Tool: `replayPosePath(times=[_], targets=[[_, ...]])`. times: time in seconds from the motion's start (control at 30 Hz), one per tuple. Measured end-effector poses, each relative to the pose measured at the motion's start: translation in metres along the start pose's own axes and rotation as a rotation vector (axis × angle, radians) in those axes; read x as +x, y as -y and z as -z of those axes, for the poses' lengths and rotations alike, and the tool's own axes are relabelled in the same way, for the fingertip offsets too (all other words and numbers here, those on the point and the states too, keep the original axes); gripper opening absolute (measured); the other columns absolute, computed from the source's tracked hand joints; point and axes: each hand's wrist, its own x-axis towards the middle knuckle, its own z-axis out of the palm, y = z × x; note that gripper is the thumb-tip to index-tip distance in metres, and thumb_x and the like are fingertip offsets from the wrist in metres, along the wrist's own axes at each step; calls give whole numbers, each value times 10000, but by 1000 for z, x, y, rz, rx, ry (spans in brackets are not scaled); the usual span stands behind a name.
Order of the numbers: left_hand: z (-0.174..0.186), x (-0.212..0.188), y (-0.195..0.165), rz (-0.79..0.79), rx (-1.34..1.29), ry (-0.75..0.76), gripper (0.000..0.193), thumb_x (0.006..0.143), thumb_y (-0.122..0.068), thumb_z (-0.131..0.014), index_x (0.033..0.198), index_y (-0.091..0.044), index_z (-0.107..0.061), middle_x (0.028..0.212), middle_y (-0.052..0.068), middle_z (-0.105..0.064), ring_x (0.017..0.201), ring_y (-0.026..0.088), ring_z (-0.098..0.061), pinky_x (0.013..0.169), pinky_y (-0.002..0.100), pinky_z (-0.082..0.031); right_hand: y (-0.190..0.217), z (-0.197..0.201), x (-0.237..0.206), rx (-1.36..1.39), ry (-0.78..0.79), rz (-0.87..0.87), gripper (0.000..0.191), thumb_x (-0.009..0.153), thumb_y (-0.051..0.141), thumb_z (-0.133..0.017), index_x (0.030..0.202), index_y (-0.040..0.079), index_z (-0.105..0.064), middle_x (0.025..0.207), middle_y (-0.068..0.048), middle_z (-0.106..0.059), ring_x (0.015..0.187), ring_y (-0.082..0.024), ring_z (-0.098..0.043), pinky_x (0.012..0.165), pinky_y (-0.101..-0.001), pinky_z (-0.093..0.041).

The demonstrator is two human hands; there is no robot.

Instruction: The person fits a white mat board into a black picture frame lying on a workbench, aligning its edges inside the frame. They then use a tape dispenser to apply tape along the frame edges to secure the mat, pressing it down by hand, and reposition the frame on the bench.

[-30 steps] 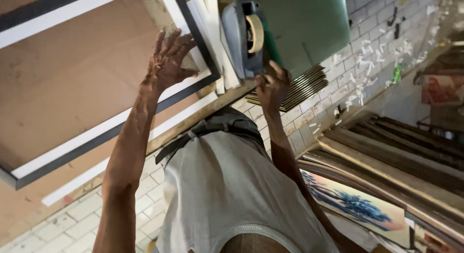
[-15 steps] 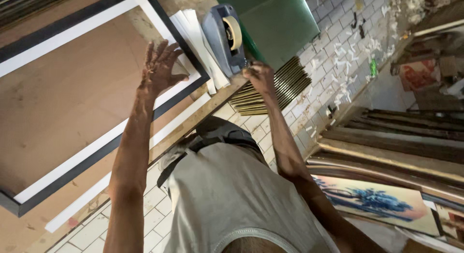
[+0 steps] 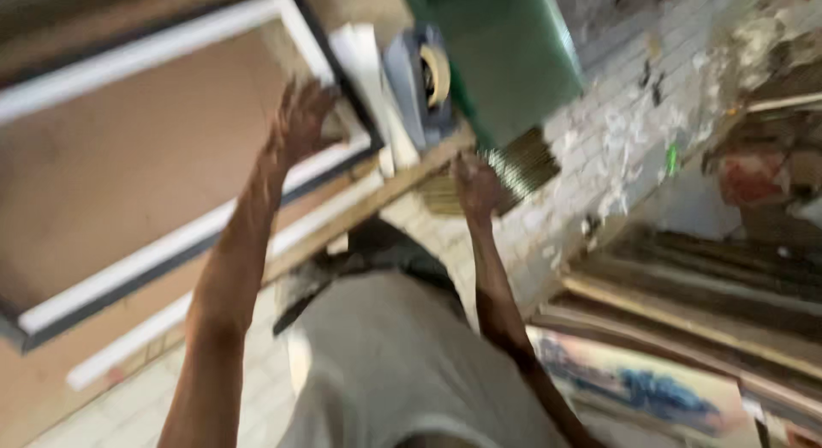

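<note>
One large picture frame (image 3: 128, 268), black outside with a white inner border and a brown board back, lies face down on the wooden table (image 3: 51, 405), filling the view from nine to eleven o'clock. One green sheet (image 3: 497, 54) sits at twelve o'clock. One painted picture in blue and tan (image 3: 642, 388) leans at four o'clock, with a stack of long wooden mouldings (image 3: 711, 311) at three o'clock; blur keeps me from counting them. One grey tape dispenser (image 3: 419, 84) with a tan roll stands at twelve o'clock. The left hand (image 3: 300, 122) rests open, fingers spread, flat on the frame's corner at eleven o'clock. The right hand (image 3: 475, 187) touches the table edge just below the dispenser; whether it grips anything, I cannot tell.
</note>
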Motion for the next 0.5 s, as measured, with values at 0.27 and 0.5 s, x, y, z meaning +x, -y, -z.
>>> replayPosePath(times=[0.27, 0.5], targets=[[-19, -16, 6, 24, -57, 134, 872, 790, -703, -741, 1503, -233, -563, 1620, 35, -414, 1528, 288, -275, 1248, 591, -83, -9, -27, -8, 578, 463, 38, 251, 1049, 182, -655, 1171, -36, -675, 1035, -105, -771, 985, -167, -772, 879, -275, -652], [-11, -21, 10, 18, -37, 102, 844, 813, -695, -728, 1485, -206, -581, 1643, 37, -418, 1551, 279, -261, 1276, 576, -88, 19, -63, 53, 100, 674, 342, 210, 964, 170, -750, 1118, 28, -739, 916, -97, -785, 825, -189, -770, 719, -313, -617]])
